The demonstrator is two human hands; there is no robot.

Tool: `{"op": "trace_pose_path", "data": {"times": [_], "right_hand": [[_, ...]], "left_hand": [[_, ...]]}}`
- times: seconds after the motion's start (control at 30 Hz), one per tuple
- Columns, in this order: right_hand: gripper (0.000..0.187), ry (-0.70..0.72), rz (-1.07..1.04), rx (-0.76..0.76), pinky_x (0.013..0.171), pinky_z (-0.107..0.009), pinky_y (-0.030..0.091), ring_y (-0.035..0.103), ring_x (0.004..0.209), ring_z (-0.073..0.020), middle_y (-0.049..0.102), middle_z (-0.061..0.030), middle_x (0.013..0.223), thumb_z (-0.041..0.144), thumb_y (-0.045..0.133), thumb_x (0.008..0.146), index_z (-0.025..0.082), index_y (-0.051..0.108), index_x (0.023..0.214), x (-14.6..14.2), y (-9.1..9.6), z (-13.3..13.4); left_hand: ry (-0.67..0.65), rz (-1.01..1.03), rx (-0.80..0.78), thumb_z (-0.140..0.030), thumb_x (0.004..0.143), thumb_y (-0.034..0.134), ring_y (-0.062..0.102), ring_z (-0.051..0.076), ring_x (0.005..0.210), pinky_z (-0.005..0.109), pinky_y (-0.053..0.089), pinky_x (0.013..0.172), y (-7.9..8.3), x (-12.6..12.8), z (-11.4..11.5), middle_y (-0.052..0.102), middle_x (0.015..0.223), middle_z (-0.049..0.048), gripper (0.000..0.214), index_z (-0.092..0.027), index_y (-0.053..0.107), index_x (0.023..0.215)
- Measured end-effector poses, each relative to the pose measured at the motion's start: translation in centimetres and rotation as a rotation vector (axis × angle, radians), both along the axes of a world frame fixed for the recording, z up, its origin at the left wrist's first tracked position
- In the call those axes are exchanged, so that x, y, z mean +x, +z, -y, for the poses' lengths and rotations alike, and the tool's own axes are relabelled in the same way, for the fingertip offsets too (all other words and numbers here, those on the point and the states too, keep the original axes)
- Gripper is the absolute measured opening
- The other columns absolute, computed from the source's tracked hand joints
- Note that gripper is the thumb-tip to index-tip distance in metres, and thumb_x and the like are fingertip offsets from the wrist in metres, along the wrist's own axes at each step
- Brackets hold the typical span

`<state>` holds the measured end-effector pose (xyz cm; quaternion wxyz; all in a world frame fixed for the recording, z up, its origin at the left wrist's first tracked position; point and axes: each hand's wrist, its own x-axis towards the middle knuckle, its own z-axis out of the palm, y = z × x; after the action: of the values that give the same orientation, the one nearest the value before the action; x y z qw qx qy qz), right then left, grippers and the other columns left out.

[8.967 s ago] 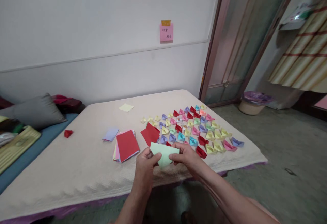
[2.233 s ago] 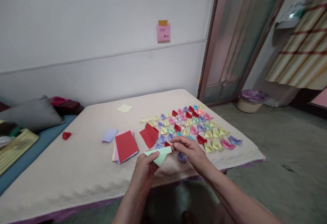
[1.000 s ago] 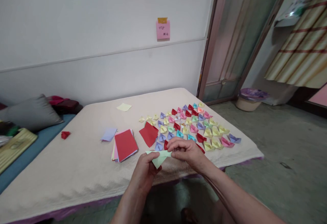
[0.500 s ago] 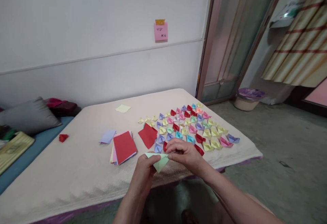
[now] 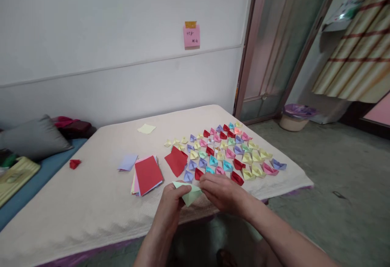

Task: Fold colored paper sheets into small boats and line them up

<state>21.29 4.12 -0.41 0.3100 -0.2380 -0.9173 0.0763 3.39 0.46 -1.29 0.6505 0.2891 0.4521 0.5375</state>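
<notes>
We hold the paper (image 5: 189, 194), a pale green folded piece, in both hands just above the near edge of the bed (image 5: 91, 206). Our left hand (image 5: 171, 206) comes up from below, and its fingers (image 5: 180, 191) are pinched shut on the paper's left end, with the thumb on top. Our right hand (image 5: 224, 193) reaches in from the right, palm down. Its fingers (image 5: 207, 186) are closed on the paper's right end and cover that corner. The visible part of the paper lies between the two sets of fingers, a flat top edge with a point hanging down below it.

Just beyond our left hand lies a stack (image 5: 148, 174) of sheets with a red one on top. A loose red sheet (image 5: 176, 161) lies just to its right and a lilac sheet (image 5: 128, 162) to its left. Beyond our right hand, rows of small folded boats (image 5: 231, 153) in many colours cover the bed's right part. A yellow sheet (image 5: 146, 129) lies further back, well apart from the rest. A red scrap (image 5: 74, 163) sits by the bed's left edge, near a grey pillow (image 5: 33, 137). A pink note (image 5: 191, 36) is stuck to the wall.
</notes>
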Motion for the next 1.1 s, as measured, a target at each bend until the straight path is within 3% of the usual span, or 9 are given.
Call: {"op": "trace_pose_path", "data": {"times": [0.17, 0.3, 0.47, 0.6, 0.7, 0.83, 0.9, 0.97, 1.1], "right_hand": [[0.015, -0.123, 0.185, 0.143, 0.065, -0.029, 0.042, 0.054, 0.074, -0.0176, 0.059, -0.0061, 0.083, 0.013, 0.043, 0.087, 0.017, 0.057, 0.084, -0.7, -1.2, 0.0], [0.016, -0.113, 0.259, 0.12, 0.065, -0.028, 0.042, 0.054, 0.076, -0.0179, 0.059, -0.0062, 0.087, 0.011, 0.042, 0.087, 0.017, 0.056, 0.086, -0.8, -1.2, 0.1], [0.023, -0.082, 0.184, 0.053, 0.072, -0.03, 0.043, 0.054, 0.087, -0.0193, 0.059, -0.0094, 0.1, 0.005, 0.042, 0.081, 0.015, 0.055, 0.096, -0.8, -1.2, 0.3], [0.024, -0.065, 0.018, 0.063, 0.075, -0.036, 0.043, 0.054, 0.088, -0.0222, 0.061, -0.0114, 0.103, 0.003, 0.04, 0.077, 0.016, 0.057, 0.089, -0.7, -1.1, 0.0], [0.022, -0.097, -0.293, -0.175, 0.078, -0.036, 0.043, 0.056, 0.09, -0.0217, 0.063, -0.0093, 0.098, 0.004, 0.042, 0.076, 0.018, 0.057, 0.084, -0.6, -0.1, -0.2], [0.015, -0.063, -0.681, -0.918, 0.069, -0.029, 0.045, 0.059, 0.075, -0.0166, 0.063, -0.0023, 0.081, 0.016, 0.057, 0.074, 0.02, 0.057, 0.089, -1.3, 1.3, 0.2], [0.018, 0.012, -0.787, -1.136, 0.067, -0.026, 0.044, 0.059, 0.071, -0.0146, 0.063, -0.0002, 0.075, 0.017, 0.062, 0.071, 0.019, 0.059, 0.089, -1.8, 1.5, 0.6], [0.013, 0.017, -0.853, -1.193, 0.064, -0.024, 0.043, 0.057, 0.065, -0.0127, 0.061, 0.0016, 0.067, 0.016, 0.062, 0.07, 0.017, 0.06, 0.083, -2.1, 1.4, 0.8], [0.003, -0.041, -0.839, -1.122, 0.059, -0.023, 0.04, 0.054, 0.059, -0.0115, 0.058, 0.0029, 0.06, 0.016, 0.061, 0.071, 0.017, 0.061, 0.074, -2.4, 0.8, 1.1]], "left_hand": [[-0.035, -0.036, -0.028, -0.017, 0.064, 0.065, 0.049, 0.01, 0.054, 0.022, 0.036, 0.053, 0.3, 0.1, 0.1, 0.058, 0.061, -0.0001, 0.007, -0.012, 0.062, 0.068], [-0.046, -0.025, -0.034, -0.016, 0.064, 0.065, 0.048, 0.009, 0.053, 0.021, 0.036, 0.052, 0.5, 0.1, 0.2, 0.055, 0.059, -0.0017, 0.006, -0.013, 0.059, 0.064], [-0.013, -0.002, -0.027, -0.016, 0.064, 0.065, 0.046, 0.009, 0.052, 0.021, 0.036, 0.052, 0.2, 0.0, 0.1, 0.052, 0.057, -0.0026, 0.009, -0.014, 0.056, 0.062], [-0.003, 0.052, 0.002, -0.017, 0.066, 0.067, 0.047, 0.01, 0.053, 0.021, 0.035, 0.051, 0.3, -0.3, 0.0, 0.053, 0.058, -0.0014, 0.01, -0.013, 0.057, 0.064], [0.014, 0.1, 0.055, -0.019, 0.068, 0.067, 0.048, 0.01, 0.057, 0.021, 0.036, 0.053, 0.7, -0.6, 0.1, 0.055, 0.061, 0.0, 0.011, -0.012, 0.059, 0.066], [0.042, 0.085, 0.104, -0.021, 0.068, 0.07, 0.048, 0.009, 0.058, 0.02, 0.036, 0.055, 1.0, -0.6, 0.1, 0.055, 0.061, 0.0, 0.014, -0.012, 0.06, 0.066], [0.034, 0.071, 0.11, -0.023, 0.068, 0.071, 0.049, 0.01, 0.059, 0.021, 0.037, 0.057, 1.0, -0.4, 0.1, 0.057, 0.063, 0.001, 0.014, -0.011, 0.062, 0.067], [0.015, 0.042, 0.124, -0.024, 0.068, 0.071, 0.049, 0.011, 0.061, 0.021, 0.037, 0.058, 0.8, -0.2, 0.1, 0.059, 0.064, 0.002, 0.015, -0.011, 0.063, 0.067], [-0.003, -0.157, 0.197, -0.029, 0.069, 0.07, 0.048, 0.012, 0.06, 0.023, 0.035, 0.059, 0.6, 0.1, 0.2, 0.058, 0.06, 0.0015, 0.018, -0.012, 0.065, 0.064]]}}
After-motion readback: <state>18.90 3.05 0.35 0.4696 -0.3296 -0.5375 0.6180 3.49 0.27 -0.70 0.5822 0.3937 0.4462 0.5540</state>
